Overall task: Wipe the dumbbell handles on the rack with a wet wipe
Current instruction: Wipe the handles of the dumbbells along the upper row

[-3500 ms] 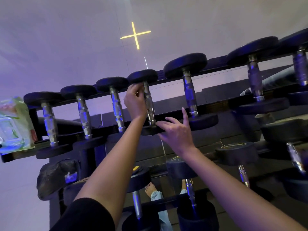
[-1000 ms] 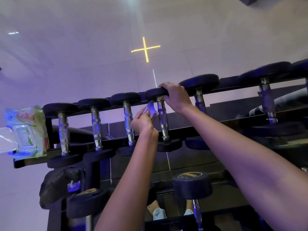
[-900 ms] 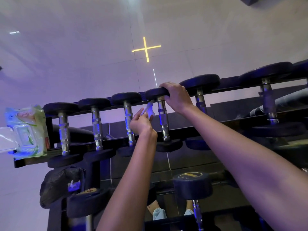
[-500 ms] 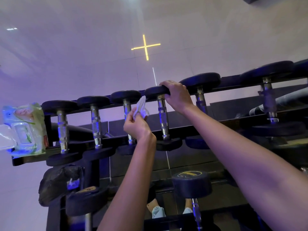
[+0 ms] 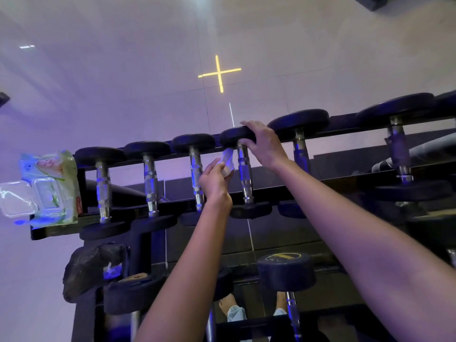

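Note:
Several dumbbells with black heads and chrome knurled handles lie across the top tier of a black rack (image 5: pixel 350 177). My right hand (image 5: pixel 262 141) grips the far head of the fourth dumbbell (image 5: pixel 244 174) from the left. My left hand (image 5: pixel 214 180) holds a crumpled white wet wipe (image 5: pixel 228 160) in the gap between the third dumbbell's handle (image 5: pixel 196 172) and the fourth's, near their far ends. The wipe looks close to the fourth handle; I cannot tell if it touches.
A green wet-wipe pack (image 5: pixel 49 187) with its clear lid open stands at the rack's left end. A black bag (image 5: pixel 93 269) hangs below it. Larger dumbbells (image 5: pixel 286 271) sit on the lower tier. Bare feet (image 5: pixel 234 311) show on the floor beneath.
My left hand carried the wipe away from the fourth handle towards the third, then back right into the gap beside the fourth. My right hand kept its grip on the far head.

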